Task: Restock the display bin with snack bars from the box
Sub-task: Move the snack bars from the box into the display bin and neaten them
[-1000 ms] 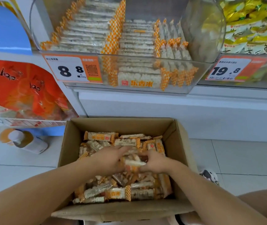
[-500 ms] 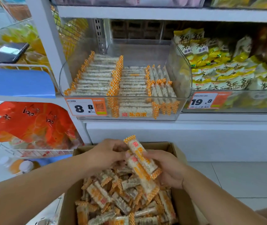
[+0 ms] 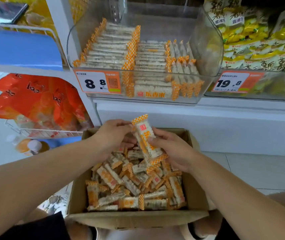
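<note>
Lifted higher above the box [image 3: 196, 191] than before, the snack bars [image 3: 147, 144] sit pinched between left hand [image 3: 111, 135] and right hand [image 3: 172, 149].

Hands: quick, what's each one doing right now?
Left hand: pinches the top of the bars.
Right hand: grips the same bars, over the box.

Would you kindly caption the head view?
Both hands lift snack bars from the box toward the display bin.

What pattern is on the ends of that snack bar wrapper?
Orange-and-white checks on the held snack bar, clearest in the head view.
</note>
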